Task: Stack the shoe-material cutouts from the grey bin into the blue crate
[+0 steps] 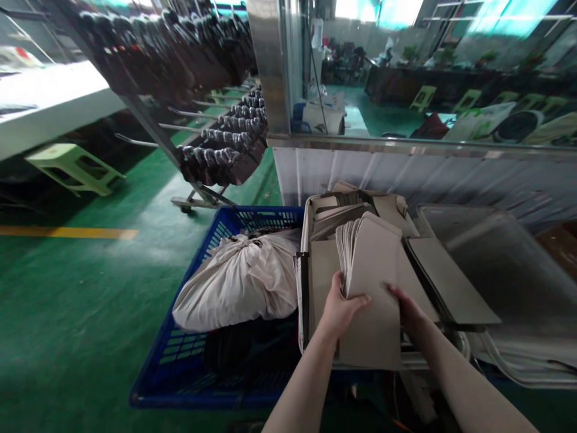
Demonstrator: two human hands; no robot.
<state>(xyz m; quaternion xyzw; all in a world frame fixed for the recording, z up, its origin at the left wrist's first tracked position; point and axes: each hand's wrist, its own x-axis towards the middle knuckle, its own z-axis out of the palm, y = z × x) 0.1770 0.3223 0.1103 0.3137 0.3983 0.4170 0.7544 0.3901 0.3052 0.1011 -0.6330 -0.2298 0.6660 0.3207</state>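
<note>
A stack of grey-beige cardboard sheets [376, 288] is held upright and tilted between both hands, its upper left edges fanned apart. My left hand [340, 307] grips the stack's left side, thumb lying across the front sheet. On the right edge, my right hand [406, 307] is closed around the stack, its fingers partly hidden and slightly blurred. Behind and beneath are more cardboard pieces [324, 258] in an open box or tray. Another flat board [451, 279] lies just to the right.
A blue plastic crate [189, 373] with a tied white cloth bundle [243, 282] stands on the left. A wheeled rack [148, 114] with hanging dark pieces is behind it. A corrugated wall [360, 165] with a window closes the back. A clear-topped frame [518, 282] sits right; a green stool [74, 162] far left.
</note>
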